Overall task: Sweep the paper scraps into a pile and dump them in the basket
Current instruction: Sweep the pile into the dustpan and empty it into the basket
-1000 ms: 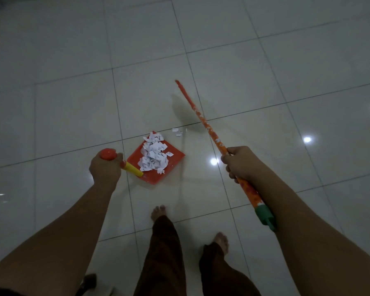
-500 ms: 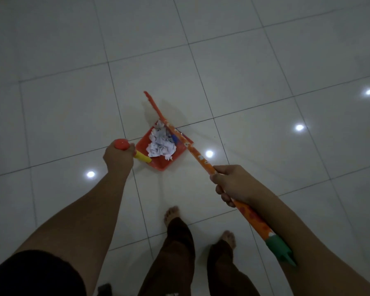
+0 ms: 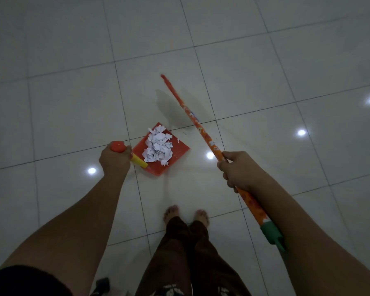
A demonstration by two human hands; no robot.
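A red dustpan [image 3: 177,153] sits low over the white tiled floor, and a heap of white paper scraps [image 3: 158,147] fills it. My left hand [image 3: 114,158] grips the dustpan's red and yellow handle [image 3: 137,161] from the left. My right hand [image 3: 238,170] grips an orange patterned broom stick [image 3: 192,116], which slants up and away to the right of the dustpan. The stick's green end [image 3: 272,232] lies against my right forearm. The broom's head is not visible. A few tiny specks [image 3: 185,132] lie on the tile beside the dustpan.
White glossy floor tiles [image 3: 73,103] stretch all around, with bright light reflections. My two bare feet [image 3: 186,214] and dark trousers stand just below the dustpan. A dark object [image 3: 102,284] shows at the bottom edge. No basket is in view.
The broom stick has swung right, off the dustpan, and now stands apart from it. The scraps have stayed in the dustpan, which my left hand still holds.
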